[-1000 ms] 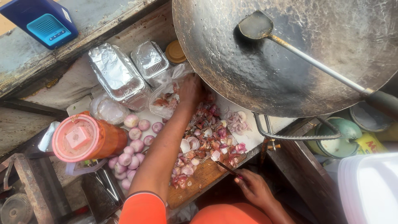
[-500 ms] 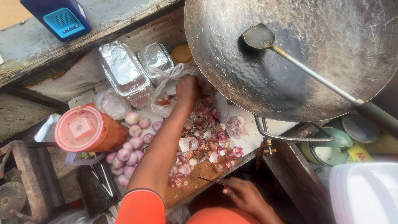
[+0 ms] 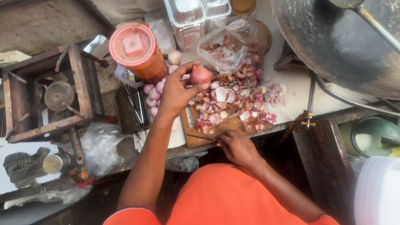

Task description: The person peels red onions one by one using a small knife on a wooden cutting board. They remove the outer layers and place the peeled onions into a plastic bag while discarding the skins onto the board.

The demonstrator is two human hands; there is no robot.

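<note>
Red shallot (image 3: 200,75) pinched in left hand (image 3: 177,89) fingertips, raised above wooden cutting board (image 3: 196,137); right hand (image 3: 236,146) gripped small knife (image 3: 204,137) flat at board's near edge

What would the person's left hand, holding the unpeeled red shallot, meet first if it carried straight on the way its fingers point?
Probably the clear plastic bag of reddish peelings: the left hand points up and right with the red shallot, and the bag lies next along that line, though height is unclear.
</note>
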